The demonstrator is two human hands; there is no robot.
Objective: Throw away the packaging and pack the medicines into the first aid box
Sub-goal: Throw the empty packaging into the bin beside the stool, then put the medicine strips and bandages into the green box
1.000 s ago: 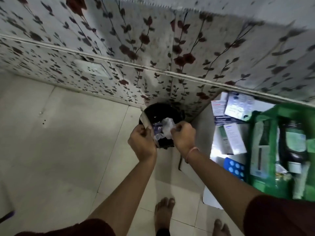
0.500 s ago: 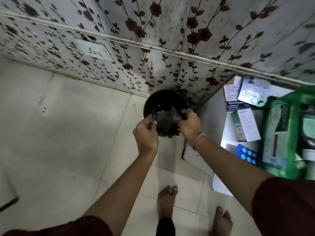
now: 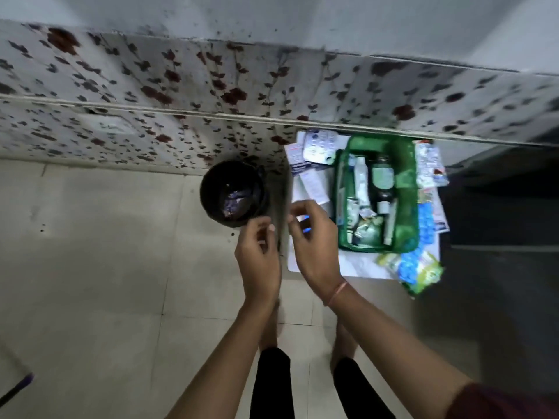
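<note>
A black round bin (image 3: 211, 204) stands on the floor against the wall, with crumpled packaging (image 3: 234, 201) lying inside it. My left hand (image 3: 258, 258) hovers just right of the bin, fingers apart and empty. Beside it, my right hand (image 3: 311, 243) is also open and empty, over the left edge of the white table (image 3: 363, 269). On that table sits the green first aid box (image 3: 405, 164), open, with a dark bottle (image 3: 383, 182), tubes and sachets inside. Blister strips (image 3: 319, 145) and medicine cartons (image 3: 314, 184) lie left of the box.
More blister packs and a green-and-blue packet (image 3: 419, 272) lie right of and in front of the box. A flower-patterned tiled wall (image 3: 211, 95) runs behind the bin and table. Pale floor tiles (image 3: 106, 267) spread to the left. My legs and bare feet are below the hands.
Both hands let go of the packaging, which now lies in the bin. They drew back and to the right toward the table, and my view swung right over the green box.
</note>
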